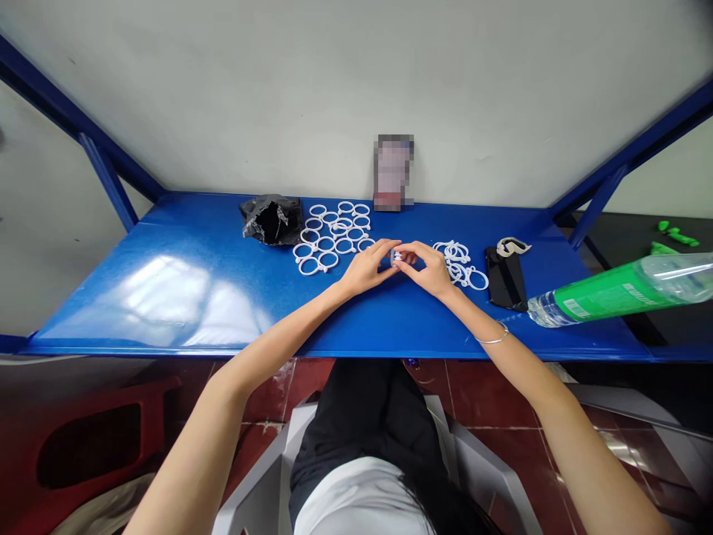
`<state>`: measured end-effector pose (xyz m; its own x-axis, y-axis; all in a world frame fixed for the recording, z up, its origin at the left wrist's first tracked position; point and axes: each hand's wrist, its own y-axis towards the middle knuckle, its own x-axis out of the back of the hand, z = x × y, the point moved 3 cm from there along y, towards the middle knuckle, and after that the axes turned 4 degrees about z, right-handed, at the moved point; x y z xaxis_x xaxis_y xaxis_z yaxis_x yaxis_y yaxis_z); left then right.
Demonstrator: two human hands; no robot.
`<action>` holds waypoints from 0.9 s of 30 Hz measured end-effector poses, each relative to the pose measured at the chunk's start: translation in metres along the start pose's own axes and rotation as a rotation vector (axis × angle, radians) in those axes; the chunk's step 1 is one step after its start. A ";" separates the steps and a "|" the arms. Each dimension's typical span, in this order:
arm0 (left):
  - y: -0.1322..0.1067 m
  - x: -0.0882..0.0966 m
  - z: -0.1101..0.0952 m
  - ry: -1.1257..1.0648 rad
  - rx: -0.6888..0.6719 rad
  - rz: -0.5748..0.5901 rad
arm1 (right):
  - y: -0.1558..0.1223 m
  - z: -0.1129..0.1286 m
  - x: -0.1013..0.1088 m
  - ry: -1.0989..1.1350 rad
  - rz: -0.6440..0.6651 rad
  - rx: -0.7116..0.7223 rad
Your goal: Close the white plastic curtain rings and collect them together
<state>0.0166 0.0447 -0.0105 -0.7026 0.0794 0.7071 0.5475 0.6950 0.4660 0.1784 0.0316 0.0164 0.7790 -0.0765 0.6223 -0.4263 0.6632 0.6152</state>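
Note:
My left hand and my right hand meet above the middle of the blue table. Between their fingertips they grip a small white ring, seen edge-on and mostly hidden by the fingers. Left of my left hand lie several white rings, each with a small knob, spread flat on the table. A smaller, overlapping cluster of white rings lies just beyond my right hand.
A crumpled black plastic bag, its mouth open, stands at the back left. On the right lies a black phone with white rings on its far end. A green-labelled bottle tilts across the right edge. A blurred-out upright object leans against the wall.

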 end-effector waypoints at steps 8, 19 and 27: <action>0.000 0.001 0.001 0.011 0.017 0.003 | 0.000 0.002 0.000 0.014 0.021 0.006; -0.001 0.001 0.001 0.025 0.038 0.009 | 0.000 0.001 0.000 0.042 0.019 0.014; -0.001 0.000 0.002 0.022 0.039 0.011 | 0.000 0.001 -0.001 0.059 0.001 0.003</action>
<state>0.0155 0.0454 -0.0120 -0.6862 0.0716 0.7239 0.5366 0.7217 0.4373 0.1773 0.0312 0.0158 0.8044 -0.0314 0.5932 -0.4286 0.6607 0.6162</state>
